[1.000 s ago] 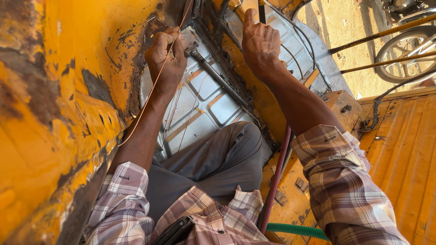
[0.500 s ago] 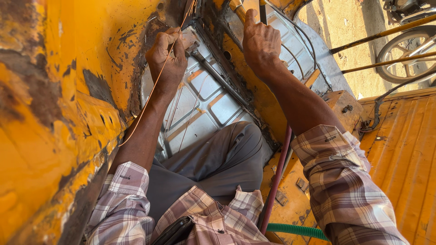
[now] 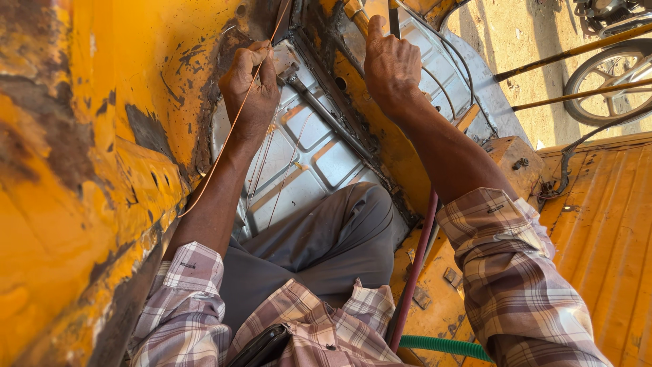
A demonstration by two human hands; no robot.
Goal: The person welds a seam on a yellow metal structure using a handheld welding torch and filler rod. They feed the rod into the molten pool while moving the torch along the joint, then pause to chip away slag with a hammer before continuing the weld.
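My left hand [image 3: 248, 87] is closed around a thin copper-coloured wire [image 3: 224, 146] that runs from the top of the view down past my forearm along the rusty yellow body panel [image 3: 102, 136]. My right hand [image 3: 392, 62] grips a dark strip [image 3: 394, 20] on the yellow frame edge higher up, thumb pointing upward. Between the two hands lies a ribbed grey metal floor panel [image 3: 305, 156] crossed by a dark bar [image 3: 326, 115]. My knee in grey trousers [image 3: 326, 238] rests on that panel.
A dark red hose [image 3: 415, 265] and a green hose [image 3: 441, 345] run beside my right sleeve. Corrugated yellow sheet [image 3: 604, 238] fills the right side. A wheel [image 3: 611, 81] and yellow rods [image 3: 577, 51] stand on sandy ground at the top right. Black cables [image 3: 577, 149] hang there.
Both hands stay in almost the same place; my left hand has shifted slightly on the wire.
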